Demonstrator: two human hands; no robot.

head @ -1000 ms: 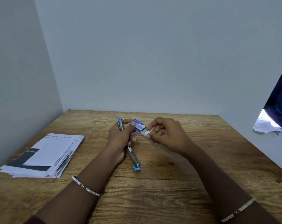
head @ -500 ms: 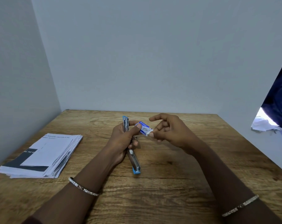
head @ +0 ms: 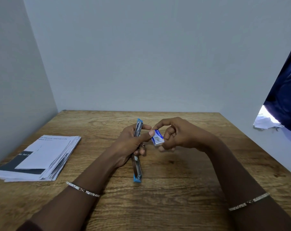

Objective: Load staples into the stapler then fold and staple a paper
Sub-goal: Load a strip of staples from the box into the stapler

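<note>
My left hand [head: 130, 144] grips a blue and metal stapler [head: 137, 169] that is swung wide open, one end pointing up and away, the other lying toward me on the wooden table [head: 183, 180]. A small blue and white staple box [head: 157, 138] is pinched between my left thumb and the fingers of my right hand [head: 176, 134], just right of the stapler. A stack of printed papers [head: 41, 157] lies at the left of the table.
Grey walls close the table in at the left, back and right. A dark blue cloth [head: 286, 97] and some crumpled white paper [head: 264, 122] show through a gap at the right.
The staple box has tilted and its end now points down toward me. My right fingers have shifted from the box's near end to around its right side. The stapler has stayed in place.
</note>
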